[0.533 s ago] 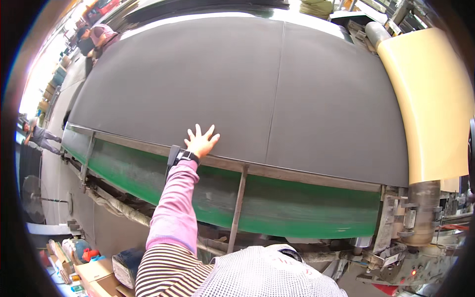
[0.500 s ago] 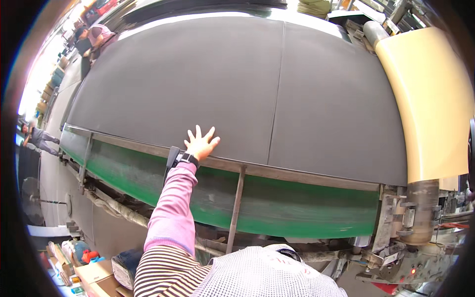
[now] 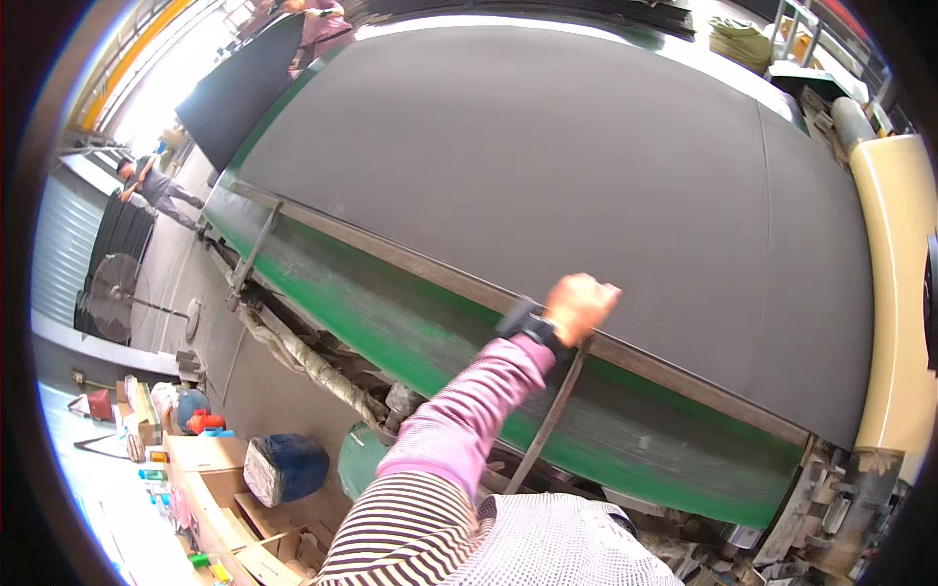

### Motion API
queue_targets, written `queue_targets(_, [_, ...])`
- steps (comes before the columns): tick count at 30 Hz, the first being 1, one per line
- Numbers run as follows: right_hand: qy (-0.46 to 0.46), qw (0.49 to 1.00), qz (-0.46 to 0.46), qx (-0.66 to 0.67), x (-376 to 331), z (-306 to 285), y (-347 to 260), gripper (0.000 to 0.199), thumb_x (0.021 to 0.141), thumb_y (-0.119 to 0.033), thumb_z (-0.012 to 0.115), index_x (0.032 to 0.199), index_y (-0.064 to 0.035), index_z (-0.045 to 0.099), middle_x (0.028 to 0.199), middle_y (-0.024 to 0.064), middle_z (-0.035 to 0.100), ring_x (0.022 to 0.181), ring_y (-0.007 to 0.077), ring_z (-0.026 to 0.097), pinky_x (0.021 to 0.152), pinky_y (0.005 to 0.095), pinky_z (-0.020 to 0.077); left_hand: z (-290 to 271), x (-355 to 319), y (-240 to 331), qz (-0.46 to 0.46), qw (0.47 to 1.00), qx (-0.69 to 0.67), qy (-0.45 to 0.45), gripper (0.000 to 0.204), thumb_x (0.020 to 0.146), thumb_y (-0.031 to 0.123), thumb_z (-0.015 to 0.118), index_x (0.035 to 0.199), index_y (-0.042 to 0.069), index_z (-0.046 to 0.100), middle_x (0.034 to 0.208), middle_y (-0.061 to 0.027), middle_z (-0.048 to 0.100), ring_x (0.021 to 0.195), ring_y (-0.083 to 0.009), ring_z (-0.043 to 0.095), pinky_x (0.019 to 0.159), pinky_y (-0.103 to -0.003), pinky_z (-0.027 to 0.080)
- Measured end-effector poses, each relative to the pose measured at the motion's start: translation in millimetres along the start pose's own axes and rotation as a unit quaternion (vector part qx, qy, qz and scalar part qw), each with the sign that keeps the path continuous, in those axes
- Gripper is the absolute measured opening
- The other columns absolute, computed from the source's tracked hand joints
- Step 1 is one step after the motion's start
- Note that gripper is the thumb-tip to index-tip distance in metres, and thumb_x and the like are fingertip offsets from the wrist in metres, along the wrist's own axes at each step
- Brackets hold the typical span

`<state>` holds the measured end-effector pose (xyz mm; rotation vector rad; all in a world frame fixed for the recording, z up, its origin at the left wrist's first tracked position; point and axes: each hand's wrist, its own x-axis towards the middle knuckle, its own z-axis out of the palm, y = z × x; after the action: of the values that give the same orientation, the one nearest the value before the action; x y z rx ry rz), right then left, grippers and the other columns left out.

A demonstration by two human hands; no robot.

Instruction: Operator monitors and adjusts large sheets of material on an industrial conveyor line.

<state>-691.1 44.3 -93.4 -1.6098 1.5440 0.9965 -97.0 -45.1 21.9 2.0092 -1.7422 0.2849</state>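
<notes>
Fingers, splayed before, now curled: one left hand [image 3: 580, 305] gripping one dark sheet [image 3: 547, 166] edge at 5 o'clock.

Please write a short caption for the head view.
Left hand grips the near edge of a wide dark grey sheet.
</notes>
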Motion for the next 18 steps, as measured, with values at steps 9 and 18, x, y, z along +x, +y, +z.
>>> queue_targets(9, [0.015, 0.997, -0.056, 0.045, -53.3, 45.1, 17.4, 0.033, 0.077, -0.027, 0.055, 0.088, 0.0002, 0.07, 0.087, 0.0236, 0.067, 0.083, 0.0375, 0.066, 0.075, 0.045, 0.0509, -81.4, -87.8, -197.4, -0.301, 0.951, 0.031, -0.06, 0.037, 0.091, 0.036, 0.054, 0.082, 0.001, 0.063, 0.089, -0.0188, 0.063, 0.084, -0.0379, 0.059, 0.074, -0.047, 0.046])
queue_targets(18, [0.047, 0.997, -0.035, 0.047, -66.0, 66.8, -5.8, 0.028, 0.075, -0.023, 0.056, 0.085, -0.0027, 0.072, 0.083, 0.023, 0.068, 0.079, 0.0362, 0.068, 0.069, 0.0484, 0.0516, -35.0, -79.5, -101.1, -0.115, 0.983, -0.027, -0.143, 0.025, 0.089, 0.027, 0.061, 0.09, 0.003, 0.066, 0.097, -0.011, 0.062, 0.094, -0.0307, 0.056, 0.084, -0.041, 0.045])
